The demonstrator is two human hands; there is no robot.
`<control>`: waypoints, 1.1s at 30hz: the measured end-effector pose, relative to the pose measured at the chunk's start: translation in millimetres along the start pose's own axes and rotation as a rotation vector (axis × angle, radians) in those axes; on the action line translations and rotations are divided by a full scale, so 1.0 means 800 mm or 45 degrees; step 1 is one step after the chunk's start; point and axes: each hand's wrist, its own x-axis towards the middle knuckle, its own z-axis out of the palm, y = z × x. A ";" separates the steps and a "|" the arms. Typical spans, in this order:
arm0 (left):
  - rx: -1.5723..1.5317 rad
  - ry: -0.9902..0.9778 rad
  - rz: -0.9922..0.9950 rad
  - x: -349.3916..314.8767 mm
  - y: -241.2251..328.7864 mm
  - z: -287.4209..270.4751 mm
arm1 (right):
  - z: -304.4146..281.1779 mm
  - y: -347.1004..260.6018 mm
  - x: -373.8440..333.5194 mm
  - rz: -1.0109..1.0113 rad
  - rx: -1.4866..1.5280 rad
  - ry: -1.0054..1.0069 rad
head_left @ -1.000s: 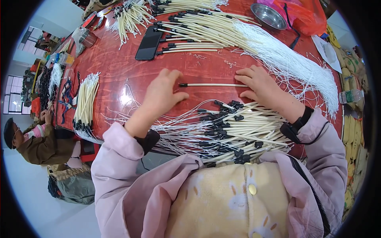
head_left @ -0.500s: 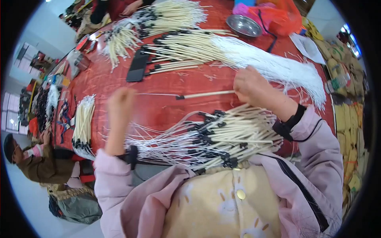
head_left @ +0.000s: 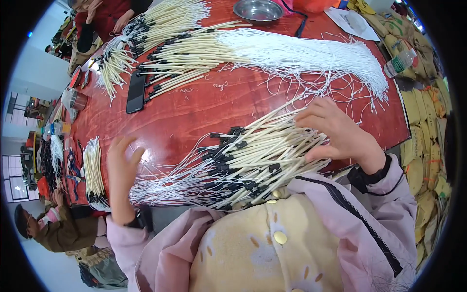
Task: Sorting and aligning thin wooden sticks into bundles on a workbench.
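A heap of pale thin sticks [head_left: 272, 151] with black end pieces and long white cords [head_left: 170, 182] lies along the near table edge in front of me. My left hand [head_left: 122, 163] hovers above the table by the left ends of these cords, fingers apart and nothing held. Over the right end of the heap, my right hand [head_left: 335, 131] is open with thumb and fingers spread. Whether its fingertips touch the sticks, I cannot tell. A smaller upright-looking bundle of the same sticks [head_left: 93, 168] lies to the left of my left hand.
Across the red table [head_left: 189, 112] are another stick pile [head_left: 194, 53], its white cords [head_left: 311, 53], a black phone [head_left: 136, 92] and a metal bowl [head_left: 258, 10]. A plastic bottle [head_left: 401, 63] stands at the right edge near stacked sacks [head_left: 423, 141]. Other people sit left and far.
The single stick and cord stretched between my hands is no longer held there. Both hands have opened and lowered. The view has shifted, moving the far things leftward.
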 end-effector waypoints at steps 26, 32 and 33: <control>-0.014 -0.418 0.077 0.040 0.037 0.105 | 0.043 0.058 0.093 0.101 -0.187 -0.043; -0.072 -0.381 0.015 0.022 0.018 0.101 | 0.075 0.055 0.116 0.052 -0.409 -0.193; -0.085 -0.369 0.039 0.022 0.016 0.101 | 0.078 0.055 0.117 0.041 -0.472 -0.202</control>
